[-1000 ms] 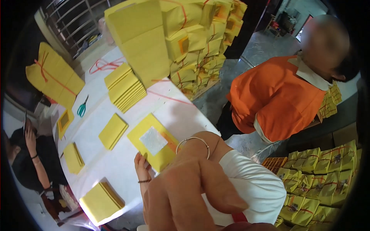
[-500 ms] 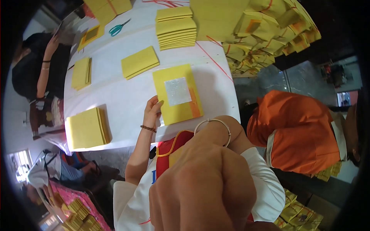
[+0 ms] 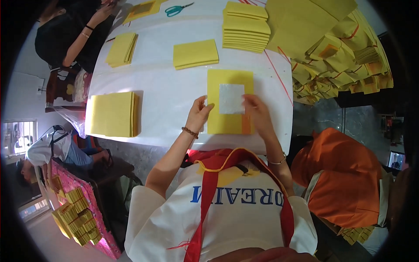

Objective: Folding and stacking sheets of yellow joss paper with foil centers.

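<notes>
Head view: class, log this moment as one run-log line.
left hand: on yellow sheet edge | right hand: on silver square | white table

- Left hand [image 3: 199, 114]: forearm stretched forward, beaded band at wrist, fingers lightly curled, thumb out
- Right hand [image 3: 258, 113]: forearm extended, bangle at wrist, fingers flat, pressing down

- The left hand [image 3: 198, 114] touches the left edge of a yellow paper stack [image 3: 230, 101] on the white table [image 3: 166, 94].
- The right hand [image 3: 257, 111] rests beside the silvery square [image 3: 231, 98] on top.
- Teal scissors [image 3: 176, 9] lie at the far edge.
</notes>
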{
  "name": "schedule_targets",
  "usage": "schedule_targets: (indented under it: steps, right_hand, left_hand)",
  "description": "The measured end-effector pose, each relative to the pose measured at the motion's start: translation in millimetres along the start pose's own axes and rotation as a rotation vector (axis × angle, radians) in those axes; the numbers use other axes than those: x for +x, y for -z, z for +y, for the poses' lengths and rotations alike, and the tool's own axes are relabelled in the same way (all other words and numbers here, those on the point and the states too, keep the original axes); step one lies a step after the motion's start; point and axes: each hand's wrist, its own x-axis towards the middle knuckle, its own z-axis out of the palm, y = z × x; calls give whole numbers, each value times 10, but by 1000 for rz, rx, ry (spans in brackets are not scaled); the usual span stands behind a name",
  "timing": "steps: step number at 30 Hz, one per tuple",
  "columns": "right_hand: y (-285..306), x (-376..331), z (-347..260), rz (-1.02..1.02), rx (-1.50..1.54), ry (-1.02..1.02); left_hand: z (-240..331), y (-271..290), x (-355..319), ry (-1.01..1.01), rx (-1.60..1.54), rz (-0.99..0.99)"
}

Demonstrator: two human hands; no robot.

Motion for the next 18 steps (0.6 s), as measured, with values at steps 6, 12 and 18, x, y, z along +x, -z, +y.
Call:
schedule_targets:
  steps: [6,12,18]
  right_hand:
    - [305,47,557,200,164,-224]
    - [325,88,473,128,191,-257]
    - [410,-50,516,146,196,-298]
  left_hand:
    - [228,-62,-27,97,-5,35]
    - [134,-51,73,127,-62,3]
    - [-40,-106,69,78,-130,12]
